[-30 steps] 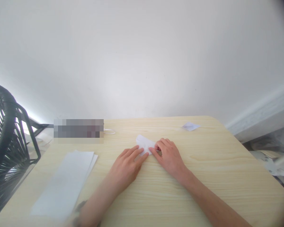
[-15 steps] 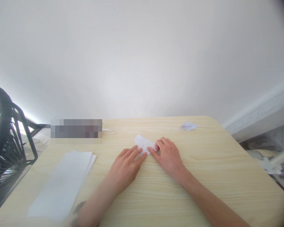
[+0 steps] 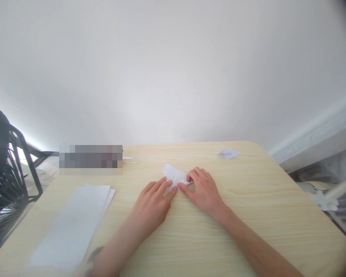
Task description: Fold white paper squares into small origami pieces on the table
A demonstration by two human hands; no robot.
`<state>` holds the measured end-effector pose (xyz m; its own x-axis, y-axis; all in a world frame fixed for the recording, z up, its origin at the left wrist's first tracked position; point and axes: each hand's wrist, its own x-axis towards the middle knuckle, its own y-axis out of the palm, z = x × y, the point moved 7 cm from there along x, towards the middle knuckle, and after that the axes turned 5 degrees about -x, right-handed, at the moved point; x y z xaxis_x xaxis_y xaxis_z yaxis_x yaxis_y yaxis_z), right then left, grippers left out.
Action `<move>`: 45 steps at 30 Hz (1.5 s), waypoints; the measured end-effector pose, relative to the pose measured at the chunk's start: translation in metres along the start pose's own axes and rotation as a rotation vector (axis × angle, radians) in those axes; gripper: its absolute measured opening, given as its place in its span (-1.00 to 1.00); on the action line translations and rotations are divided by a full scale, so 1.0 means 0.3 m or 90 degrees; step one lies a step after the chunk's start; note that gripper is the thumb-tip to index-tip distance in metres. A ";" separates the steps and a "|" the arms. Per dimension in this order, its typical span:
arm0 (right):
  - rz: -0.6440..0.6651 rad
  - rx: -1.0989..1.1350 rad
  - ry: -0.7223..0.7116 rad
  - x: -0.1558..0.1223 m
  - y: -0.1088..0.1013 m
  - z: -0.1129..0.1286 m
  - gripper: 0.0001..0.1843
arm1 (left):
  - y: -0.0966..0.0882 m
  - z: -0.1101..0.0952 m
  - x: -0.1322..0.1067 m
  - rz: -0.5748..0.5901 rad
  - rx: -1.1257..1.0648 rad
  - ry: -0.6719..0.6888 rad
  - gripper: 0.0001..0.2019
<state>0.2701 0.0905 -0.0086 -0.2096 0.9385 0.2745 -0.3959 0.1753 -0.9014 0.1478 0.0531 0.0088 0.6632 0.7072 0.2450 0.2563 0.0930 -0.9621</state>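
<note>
A small piece of folded white paper (image 3: 173, 173) lies on the light wood-grain table, between my two hands. My left hand (image 3: 154, 202) holds its near left side down, fingertips and thumb on the paper. On the right, my right hand (image 3: 203, 190) grips the paper's edge with curled fingers, its thumb against the near edge. The paper narrows towards my right fingers, which partly cover that end.
At the left lie white paper sheets (image 3: 75, 219), overlapping. A small folded paper diamond (image 3: 229, 153) sits near the table's far right. A blurred-out object (image 3: 90, 157) with a white loop is at the back left. A dark woven chair (image 3: 5, 173) stands beside the table.
My right thumb has drawn back slightly towards the paper's near edge, and the right fingers have shifted a little along it. My left hand stays on the paper. The view has moved slightly.
</note>
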 end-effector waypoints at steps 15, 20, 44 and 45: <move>0.097 0.241 0.016 0.022 -0.022 -0.060 -0.83 | -0.024 0.012 -0.009 -0.005 -0.061 0.003 -0.68; 0.018 0.108 0.026 0.003 -0.022 -0.024 -0.88 | -0.014 0.011 -0.012 0.025 -0.045 0.006 -0.66; 0.112 0.250 0.048 0.030 -0.019 -0.067 -0.88 | -0.007 0.003 -0.009 0.029 -0.097 0.007 -0.71; 0.110 0.254 0.048 0.030 -0.017 -0.066 -0.89 | -0.008 0.003 -0.010 0.027 -0.098 0.010 -0.71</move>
<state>0.2879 0.1039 -0.0081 -0.2427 0.9657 0.0919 -0.6777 -0.1010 -0.7284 0.1445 0.0512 0.0103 0.6866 0.6966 0.2082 0.3318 -0.0454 -0.9422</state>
